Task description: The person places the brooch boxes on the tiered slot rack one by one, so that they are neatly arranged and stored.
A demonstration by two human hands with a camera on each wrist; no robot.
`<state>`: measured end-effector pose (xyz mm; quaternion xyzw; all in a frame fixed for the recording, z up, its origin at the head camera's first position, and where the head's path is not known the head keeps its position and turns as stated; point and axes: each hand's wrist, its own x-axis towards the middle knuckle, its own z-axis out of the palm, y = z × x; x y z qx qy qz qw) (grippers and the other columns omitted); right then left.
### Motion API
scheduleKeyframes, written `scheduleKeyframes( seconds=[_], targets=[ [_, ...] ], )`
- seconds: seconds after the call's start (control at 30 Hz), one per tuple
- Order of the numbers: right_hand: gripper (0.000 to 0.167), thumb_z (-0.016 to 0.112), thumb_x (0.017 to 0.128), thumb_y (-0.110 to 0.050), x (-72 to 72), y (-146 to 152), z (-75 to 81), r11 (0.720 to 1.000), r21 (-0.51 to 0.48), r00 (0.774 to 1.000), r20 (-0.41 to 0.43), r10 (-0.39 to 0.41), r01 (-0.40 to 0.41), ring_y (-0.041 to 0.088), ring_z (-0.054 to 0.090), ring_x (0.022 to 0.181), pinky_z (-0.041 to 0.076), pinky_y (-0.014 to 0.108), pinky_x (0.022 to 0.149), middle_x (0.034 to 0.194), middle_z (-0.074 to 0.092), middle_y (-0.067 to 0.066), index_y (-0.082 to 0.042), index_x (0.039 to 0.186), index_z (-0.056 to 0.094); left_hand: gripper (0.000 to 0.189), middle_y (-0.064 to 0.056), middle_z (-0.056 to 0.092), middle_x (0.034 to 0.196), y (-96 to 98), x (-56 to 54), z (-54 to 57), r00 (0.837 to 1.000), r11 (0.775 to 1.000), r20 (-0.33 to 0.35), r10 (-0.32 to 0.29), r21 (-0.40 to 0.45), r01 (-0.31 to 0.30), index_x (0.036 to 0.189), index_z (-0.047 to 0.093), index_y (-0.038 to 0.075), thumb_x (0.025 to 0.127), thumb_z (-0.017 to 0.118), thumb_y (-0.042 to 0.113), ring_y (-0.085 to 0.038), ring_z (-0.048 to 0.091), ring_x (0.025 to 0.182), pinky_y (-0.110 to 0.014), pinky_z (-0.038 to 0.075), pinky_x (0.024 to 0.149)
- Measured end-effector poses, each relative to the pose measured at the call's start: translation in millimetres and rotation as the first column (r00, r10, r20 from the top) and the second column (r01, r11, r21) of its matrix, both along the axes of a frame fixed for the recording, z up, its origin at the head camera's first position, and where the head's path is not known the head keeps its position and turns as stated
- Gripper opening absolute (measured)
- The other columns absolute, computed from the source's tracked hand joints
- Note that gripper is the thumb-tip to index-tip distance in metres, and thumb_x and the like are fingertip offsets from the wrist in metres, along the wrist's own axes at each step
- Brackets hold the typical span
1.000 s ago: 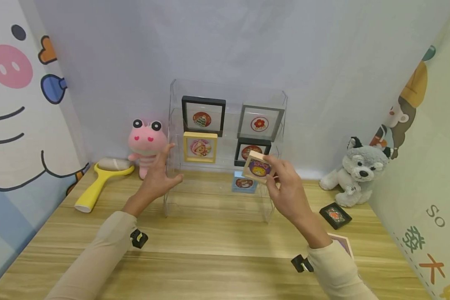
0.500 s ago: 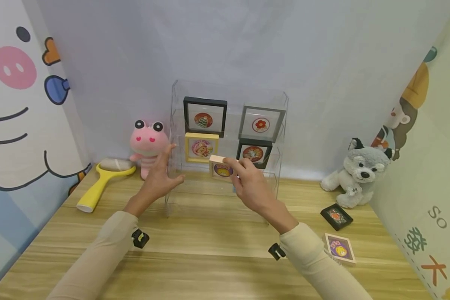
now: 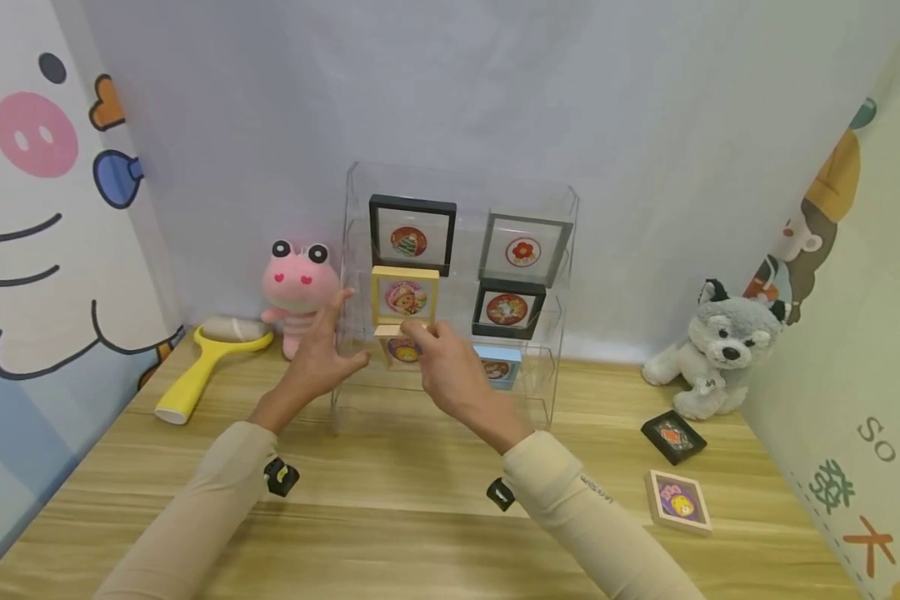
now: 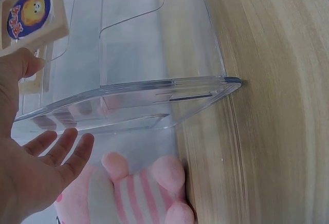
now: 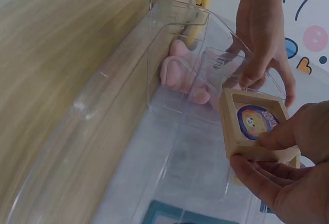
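A small pale wood picture frame (image 5: pixel 254 121) with a purple and orange round picture is pinched between the thumb and fingers of my right hand (image 3: pixel 457 375). It is at the lower left of a clear stepped display stand (image 4: pixel 198 82), just below a yellow frame (image 3: pixel 405 297). My left hand (image 3: pixel 317 346) is at the stand's left side, fingers spread and relaxed, its thumb near the held frame in the left wrist view. Other frames stand on the shelves: a black one (image 3: pixel 412 242), a grey one (image 3: pixel 525 252), a smaller black one (image 3: pixel 509 309) and a light blue one (image 3: pixel 498 368).
Left of the stand is a pink plush toy (image 3: pixel 300 282), then a yellow-handled roller (image 3: pixel 187 383). A grey husky plush (image 3: pixel 727 343) sits at the right. Before it lie a black frame (image 3: pixel 673 436) and another pale wood frame (image 3: pixel 678 501) on the wooden table.
My right hand has carried the pale wood frame leftward and slightly down across the front of the stand, uncovering the light blue frame. My left hand has stayed at the stand's side.
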<state>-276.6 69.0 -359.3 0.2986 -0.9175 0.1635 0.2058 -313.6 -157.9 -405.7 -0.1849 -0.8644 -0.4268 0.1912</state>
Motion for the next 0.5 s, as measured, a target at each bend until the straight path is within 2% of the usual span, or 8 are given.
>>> scheduleKeyframes(
  seconds=[0.2,0.37,0.5],
  targets=[
    [0.045,0.062,0.09,0.003,-3.5,-10.4,-8.2,0.999,-0.001,0.998,-0.02,-0.052,0.052,0.024,0.058,0.059,0.048,0.031,0.048,0.104,0.063,0.017,-0.018,0.129,0.055,0.09,-0.027,0.037,0.152,0.3,0.4,-0.6,1.0,1.0,-0.024,-0.005,0.009,0.005,0.151,0.028,0.013,0.076,0.077,0.006,-0.047,0.045,0.134,-0.064,0.04,0.108],
    [0.044,0.063,0.09,0.002,-8.2,-13.2,-16.2,0.998,-0.008,0.997,-0.034,-0.07,0.07,0.023,0.055,0.056,0.045,0.03,0.046,0.1,0.063,0.015,-0.018,0.128,0.056,0.089,-0.029,0.038,0.15,-0.2,1.0,-0.9,0.999,1.0,-0.047,-0.002,0.009,0.002,0.151,0.029,0.012,0.076,0.076,0.005,-0.048,0.044,0.134,-0.064,0.04,0.108],
    [0.043,0.061,0.09,0.003,-11.3,-14.2,-22.9,0.998,-0.011,0.997,-0.023,-0.069,0.068,0.024,0.056,0.057,0.046,0.03,0.047,0.096,0.062,0.014,-0.018,0.128,0.056,0.089,-0.028,0.036,0.152,-1.6,1.9,-1.0,0.999,1.0,-0.038,-0.001,0.006,0.001,0.151,0.027,0.013,0.077,0.076,0.005,-0.047,0.042,0.136,-0.064,0.038,0.11]
  ],
)
